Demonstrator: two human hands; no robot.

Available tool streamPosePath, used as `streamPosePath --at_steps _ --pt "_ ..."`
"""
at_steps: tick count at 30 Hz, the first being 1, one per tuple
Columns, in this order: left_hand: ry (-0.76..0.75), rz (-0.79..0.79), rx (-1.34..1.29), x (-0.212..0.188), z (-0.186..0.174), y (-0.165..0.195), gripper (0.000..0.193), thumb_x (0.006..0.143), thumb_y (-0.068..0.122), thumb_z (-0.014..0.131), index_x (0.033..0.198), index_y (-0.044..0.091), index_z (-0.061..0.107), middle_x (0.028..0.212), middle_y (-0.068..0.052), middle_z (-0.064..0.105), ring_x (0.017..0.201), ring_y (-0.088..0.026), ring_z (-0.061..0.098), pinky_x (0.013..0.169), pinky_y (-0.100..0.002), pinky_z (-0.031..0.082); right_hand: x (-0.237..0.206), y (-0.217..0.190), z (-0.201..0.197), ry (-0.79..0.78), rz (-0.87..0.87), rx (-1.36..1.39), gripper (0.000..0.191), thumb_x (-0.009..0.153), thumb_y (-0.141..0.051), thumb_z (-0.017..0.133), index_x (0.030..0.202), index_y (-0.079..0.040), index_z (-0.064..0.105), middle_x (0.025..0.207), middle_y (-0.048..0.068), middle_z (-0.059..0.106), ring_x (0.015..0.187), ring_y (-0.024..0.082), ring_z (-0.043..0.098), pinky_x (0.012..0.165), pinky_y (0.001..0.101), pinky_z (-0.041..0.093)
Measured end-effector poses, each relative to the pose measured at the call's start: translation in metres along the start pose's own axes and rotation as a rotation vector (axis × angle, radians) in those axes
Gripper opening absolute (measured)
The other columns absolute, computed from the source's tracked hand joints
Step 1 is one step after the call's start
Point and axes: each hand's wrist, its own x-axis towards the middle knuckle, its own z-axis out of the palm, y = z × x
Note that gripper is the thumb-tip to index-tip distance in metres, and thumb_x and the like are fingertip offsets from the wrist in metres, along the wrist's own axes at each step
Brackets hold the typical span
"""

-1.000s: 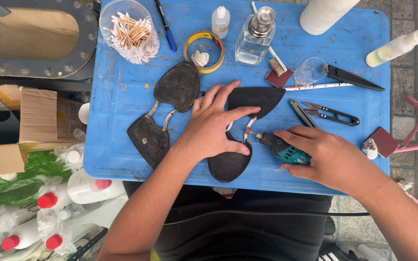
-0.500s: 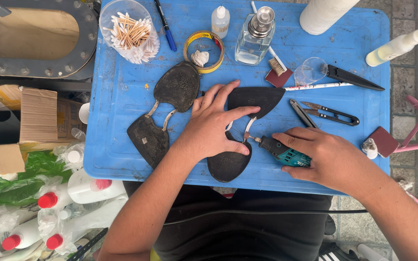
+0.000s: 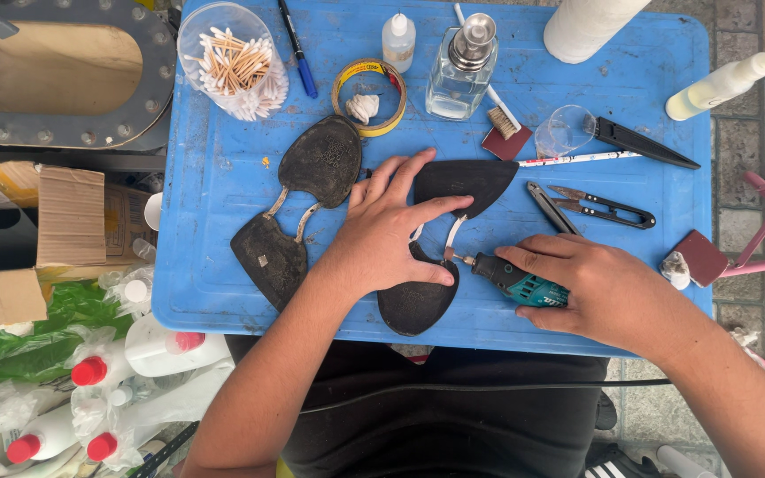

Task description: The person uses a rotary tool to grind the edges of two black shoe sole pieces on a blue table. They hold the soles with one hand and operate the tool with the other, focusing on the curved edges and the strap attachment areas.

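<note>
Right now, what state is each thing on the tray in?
Left hand: pressed flat on the right sole.
Right hand: gripping the rotary tool, tip at the sole's narrow bridge.
Left sole: lying flat, untouched.
Snips: lying unused.
Glass bottle: upright, capped.
Swab tub: open, full.
Tape roll: lying flat.

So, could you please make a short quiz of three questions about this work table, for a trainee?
1. True or false: the left hand presses flat on a dark shoe sole.
2. What does the right hand hold?
A. scissors
B. a small teal rotary tool
C. a pen
3. Fill in: the cotton swabs stand in a clear ____ at the far left of the blue tray.

Key: 1 true. 2 B, the rotary tool. 3 cup.
</note>
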Motion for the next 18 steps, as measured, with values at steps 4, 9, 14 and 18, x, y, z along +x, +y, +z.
streamPosePath --at_steps 4,9,14,18 --pt "0.003 0.009 -0.004 -0.0013 -0.0010 0.0003 0.099 0.038 0.055 0.098 0.131 0.044 0.065 0.162 -0.006 0.028 0.150 -0.035 0.022 0.117 -0.056 0.024 0.0001 -0.0009 0.0009 0.017 0.019 0.004 0.074 0.065 -0.033 0.089 0.134 -0.019 0.067 0.126 0.006 0.070 0.093 0.030 0.072 0.081 0.0414 0.059" --pt "-0.003 0.016 0.005 -0.0011 -0.0023 -0.0007 0.100 0.038 0.054 0.099 0.132 0.043 0.065 0.162 -0.007 0.027 0.149 -0.035 0.021 0.117 -0.056 0.023 0.0003 0.0001 -0.0011 -0.019 -0.017 0.005 0.077 0.061 -0.030 0.090 0.134 -0.020 0.068 0.124 0.005 0.071 0.093 0.029 0.072 0.081 0.0414 0.059" --pt "-0.005 0.006 -0.005 -0.0008 -0.0023 -0.0005 0.100 0.037 0.054 0.099 0.131 0.043 0.065 0.163 -0.006 0.028 0.150 -0.033 0.021 0.117 -0.056 0.023 -0.0004 -0.0004 -0.0001 0.016 -0.003 0.004 0.076 0.063 -0.031 0.089 0.135 -0.018 0.067 0.123 0.008 0.071 0.089 0.031 0.072 0.077 0.0416 0.060" --pt "-0.015 -0.004 -0.005 -0.0008 -0.0025 -0.0003 0.101 0.037 0.053 0.099 0.132 0.044 0.065 0.162 -0.005 0.027 0.150 -0.033 0.020 0.117 -0.056 0.023 -0.0030 -0.0006 -0.0002 0.072 0.101 0.071 0.074 0.067 -0.034 0.088 0.135 -0.015 0.066 0.115 0.010 0.071 0.083 0.031 0.074 0.074 0.0406 0.061"
